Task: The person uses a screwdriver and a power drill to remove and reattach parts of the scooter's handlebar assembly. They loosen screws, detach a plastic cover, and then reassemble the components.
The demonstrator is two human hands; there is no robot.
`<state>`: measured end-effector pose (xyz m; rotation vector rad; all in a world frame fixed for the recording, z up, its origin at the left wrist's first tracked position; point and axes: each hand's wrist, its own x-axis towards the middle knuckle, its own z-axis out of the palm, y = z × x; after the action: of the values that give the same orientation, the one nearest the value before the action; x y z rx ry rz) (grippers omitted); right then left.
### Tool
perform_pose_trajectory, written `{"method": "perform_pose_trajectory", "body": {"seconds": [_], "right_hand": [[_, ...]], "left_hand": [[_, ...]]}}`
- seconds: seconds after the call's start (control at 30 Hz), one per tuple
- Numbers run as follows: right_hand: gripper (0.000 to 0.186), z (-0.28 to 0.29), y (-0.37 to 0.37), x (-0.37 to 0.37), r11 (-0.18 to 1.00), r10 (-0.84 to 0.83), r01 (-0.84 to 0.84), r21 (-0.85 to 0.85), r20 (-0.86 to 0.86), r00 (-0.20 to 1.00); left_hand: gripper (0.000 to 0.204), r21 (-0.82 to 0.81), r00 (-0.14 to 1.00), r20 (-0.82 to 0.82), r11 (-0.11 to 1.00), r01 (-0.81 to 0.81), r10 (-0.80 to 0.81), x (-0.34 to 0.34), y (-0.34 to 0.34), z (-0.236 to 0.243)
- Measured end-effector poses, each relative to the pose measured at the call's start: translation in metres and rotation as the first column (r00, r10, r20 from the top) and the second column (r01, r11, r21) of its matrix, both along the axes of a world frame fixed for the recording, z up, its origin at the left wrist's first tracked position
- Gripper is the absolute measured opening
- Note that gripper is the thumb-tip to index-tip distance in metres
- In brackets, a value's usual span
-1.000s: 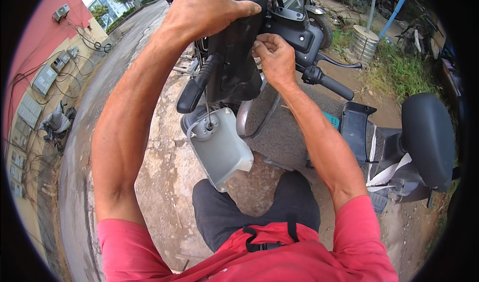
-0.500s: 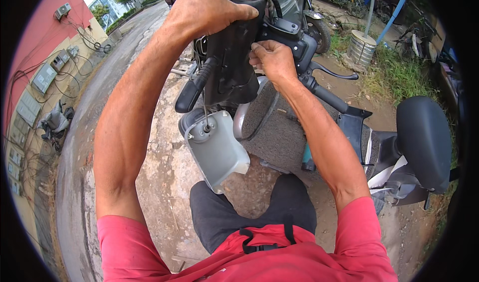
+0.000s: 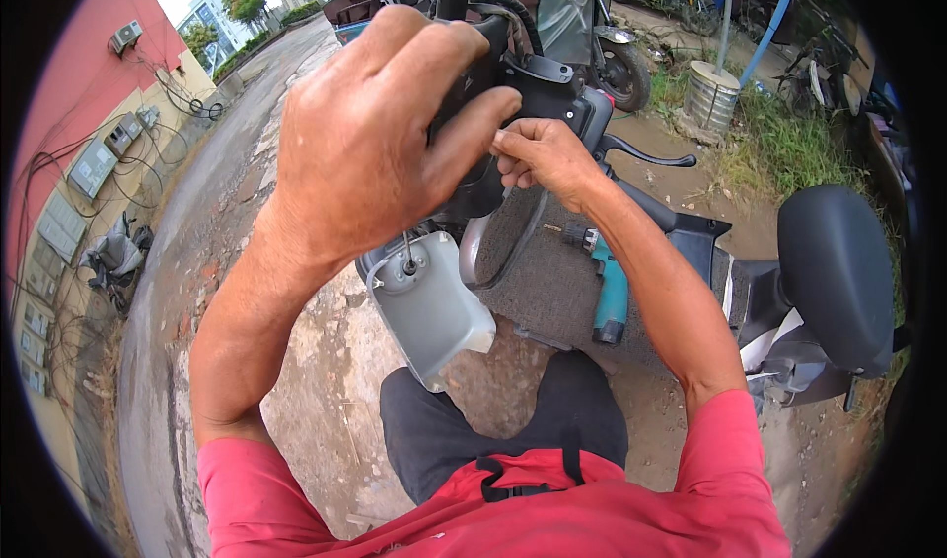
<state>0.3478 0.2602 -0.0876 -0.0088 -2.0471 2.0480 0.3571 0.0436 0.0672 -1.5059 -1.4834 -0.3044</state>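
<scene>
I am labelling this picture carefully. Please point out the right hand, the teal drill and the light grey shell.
Right hand (image 3: 559, 160): head view, on the back of the hand.
Teal drill (image 3: 613, 295): head view, on its teal body.
Light grey shell (image 3: 432, 308): head view, on its inside surface.

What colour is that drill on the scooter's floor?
The drill is mostly teal; the head view shows it best.

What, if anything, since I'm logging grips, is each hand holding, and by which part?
The left hand shows nothing held. The right hand has its fingers pinched together beside the black panel; whether around something small cannot be told.
</scene>
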Motion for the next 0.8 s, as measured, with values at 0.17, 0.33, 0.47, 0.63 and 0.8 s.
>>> {"method": "perform_pose_trajectory", "body": {"seconds": [0.17, 0.33, 0.47, 0.63, 0.8], "right_hand": [[0.050, -0.018, -0.015, 0.056, 0.684, 0.685, -0.661, -0.308, -0.039, 0.727], [0.046, -0.052, -0.013, 0.081, 0.491, 0.641, -0.581, -0.649, -0.182, 0.746], [0.046, -0.032, -0.031, 0.091, 0.396, 0.589, -0.542, -0.741, -0.248, 0.769], [0.048, -0.028, -0.041, 0.082, 0.385, 0.479, -0.529, -0.756, -0.326, 0.815], [0.038, -0.030, -0.030, 0.067, 0.669, 0.328, -0.355, -0.653, -0.170, 0.929]], "left_hand": [[0.031, -0.343, 0.924, 0.014, 0.866, 0.364, -0.383, 0.049, 0.007, -0.094], [0.027, -0.384, 0.908, 0.123, 0.825, 0.416, -0.400, 0.034, 0.030, -0.118], [0.028, -0.509, 0.909, 0.233, 0.753, 0.418, -0.346, 0.025, 0.028, -0.114], [0.046, -0.490, 0.929, 0.264, 0.793, 0.362, -0.261, 0.012, 0.015, -0.093], [0.035, -0.249, 0.969, 0.209, 0.951, 0.185, -0.134, -0.005, 0.011, -0.041]]}}
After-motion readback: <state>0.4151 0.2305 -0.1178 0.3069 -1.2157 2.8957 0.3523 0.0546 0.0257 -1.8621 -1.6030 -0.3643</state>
